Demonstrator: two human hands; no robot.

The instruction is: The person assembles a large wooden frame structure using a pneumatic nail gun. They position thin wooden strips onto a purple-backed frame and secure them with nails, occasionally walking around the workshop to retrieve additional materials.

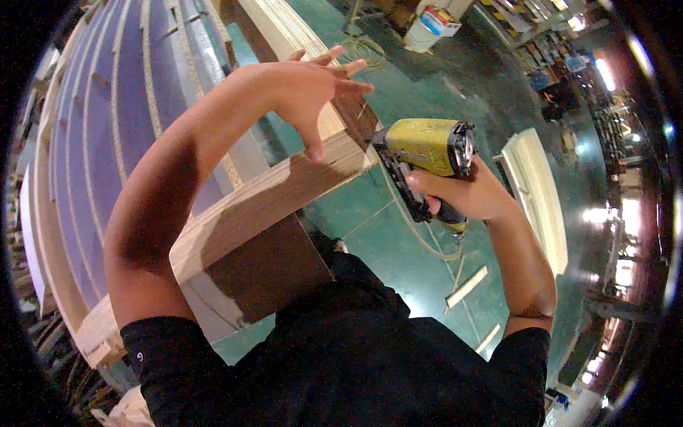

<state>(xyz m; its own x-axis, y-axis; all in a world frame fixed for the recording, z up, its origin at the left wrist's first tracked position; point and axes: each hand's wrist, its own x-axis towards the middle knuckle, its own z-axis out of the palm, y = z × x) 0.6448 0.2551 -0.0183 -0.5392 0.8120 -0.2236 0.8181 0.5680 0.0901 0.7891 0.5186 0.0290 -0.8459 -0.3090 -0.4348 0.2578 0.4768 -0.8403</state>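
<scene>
My right hand (469, 191) is wrapped round the handle of a yellow and black pneumatic nail gun (425, 147). The nail gun's nose meets the outer side of a wooden frame's corner, and an air hose (420, 238) hangs from its grip. Over the same corner lies my left hand (313, 89), fingers spread, thumb on the near beam and the other fingers reaching across the side beam. The wooden frame (284, 186) is made of thick pale boards with layered edges. What lies under my left palm is hidden.
Long parallel slats (149, 78) run over a purplish surface inside the frame. A brown panel (263, 274) stands below the near beam. On the green floor are wood strips (467, 287), a pale stack of boards (537, 199) at right and a white bucket (425, 35) with a box.
</scene>
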